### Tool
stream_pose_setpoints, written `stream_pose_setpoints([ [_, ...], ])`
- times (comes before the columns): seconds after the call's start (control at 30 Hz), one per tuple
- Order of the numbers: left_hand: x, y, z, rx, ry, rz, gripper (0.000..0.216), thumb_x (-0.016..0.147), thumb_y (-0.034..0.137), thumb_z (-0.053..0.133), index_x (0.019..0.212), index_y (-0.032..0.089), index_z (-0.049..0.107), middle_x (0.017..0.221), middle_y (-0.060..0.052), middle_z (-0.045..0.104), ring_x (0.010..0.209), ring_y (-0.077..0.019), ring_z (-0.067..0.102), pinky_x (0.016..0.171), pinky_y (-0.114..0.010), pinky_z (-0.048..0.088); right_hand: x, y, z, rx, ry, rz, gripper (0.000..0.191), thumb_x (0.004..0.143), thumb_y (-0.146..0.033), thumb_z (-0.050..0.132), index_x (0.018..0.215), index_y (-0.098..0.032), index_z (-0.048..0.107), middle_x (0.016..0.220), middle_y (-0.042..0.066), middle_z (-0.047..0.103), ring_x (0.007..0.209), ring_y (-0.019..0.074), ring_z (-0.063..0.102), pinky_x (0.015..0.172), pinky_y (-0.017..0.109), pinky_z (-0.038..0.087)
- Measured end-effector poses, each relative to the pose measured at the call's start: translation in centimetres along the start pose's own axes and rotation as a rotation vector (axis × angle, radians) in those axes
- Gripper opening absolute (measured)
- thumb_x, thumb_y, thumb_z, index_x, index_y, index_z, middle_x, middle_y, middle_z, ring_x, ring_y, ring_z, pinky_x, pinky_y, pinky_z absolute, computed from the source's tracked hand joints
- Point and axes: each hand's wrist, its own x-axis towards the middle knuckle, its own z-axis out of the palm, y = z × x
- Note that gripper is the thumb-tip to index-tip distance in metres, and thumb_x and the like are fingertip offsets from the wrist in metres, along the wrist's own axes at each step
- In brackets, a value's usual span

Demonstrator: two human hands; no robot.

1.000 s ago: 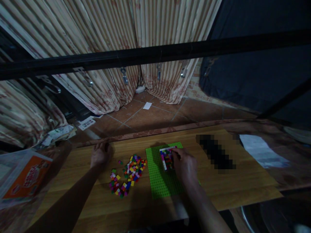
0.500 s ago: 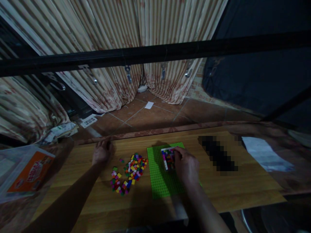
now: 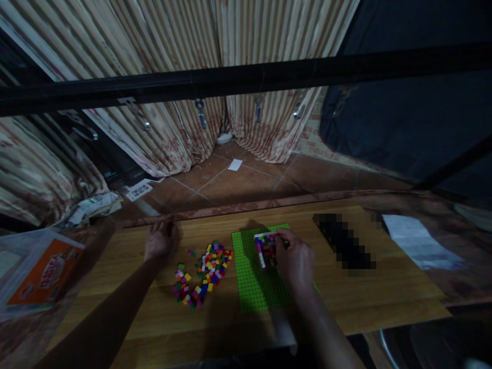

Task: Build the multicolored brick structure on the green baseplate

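Observation:
My right hand [image 3: 295,259] is over the green studded baseplate [image 3: 253,294], its thumb and fingertips pinched together at the upper right corner of a small square of building bricks [image 3: 262,251]. White and pink bricks edge that square along its top and left sides; mixed colours fill the inside. My fingers cover its right part, and whatever they pinch is hidden. Near the far left edge of the table, my left hand [image 3: 159,238] rests with its fingers loosely bent and the thumb apart, with nothing visible in it. Between the hands lies a loose pile of small coloured bricks [image 3: 211,264].
The wooden table [image 3: 126,307] carries a pixelated dark object [image 3: 344,241] on the right. Beyond its right edge lies a white sheet [image 3: 418,243]. A clear plastic box with an orange label [image 3: 46,271] stands at left. A dark bar [image 3: 230,82] with hooks crosses in front of curtains.
The view has shifted very slightly. Both hands, the brick square and the loose pile stay in practically the same places.

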Motion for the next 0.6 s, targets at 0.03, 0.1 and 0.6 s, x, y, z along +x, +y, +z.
stream_pose_setpoints([
  [0.03,0.00,0.00,0.03,0.001,0.002,-0.006,0.044,0.086,0.040,0.039,0.119,0.016,0.058,0.122,-0.013,0.058,0.120,-0.0293,0.047,0.105,-0.044,0.038,0.09,-0.04,-0.06,0.007,-0.005,0.009,0.028,0.088,-0.026,0.046,0.097,-0.021,0.072,0.085,0.007,0.076,0.068,0.0200,0.068,0.062,0.028,0.043],
  [0.1,0.02,-0.05,0.14,0.003,0.002,-0.012,0.044,0.086,0.040,0.040,0.119,0.017,0.058,0.122,-0.013,0.058,0.120,-0.0291,0.047,0.105,-0.044,0.038,0.34,-0.12,-0.22,0.025,-0.025,0.028,0.026,0.086,-0.024,0.048,0.097,-0.021,0.072,0.084,0.006,0.076,0.068,0.0197,0.068,0.061,0.028,0.042],
  [0.6,0.01,0.10,0.18,0.031,0.009,0.000,0.041,0.087,0.038,0.037,0.113,0.015,0.059,0.118,-0.013,0.060,0.117,-0.0284,0.049,0.104,-0.043,0.038,0.27,0.41,-0.40,0.064,-0.029,-0.017,0.028,0.087,-0.025,0.047,0.102,-0.017,0.069,0.085,0.008,0.075,0.069,0.0212,0.068,0.062,0.029,0.044],
])
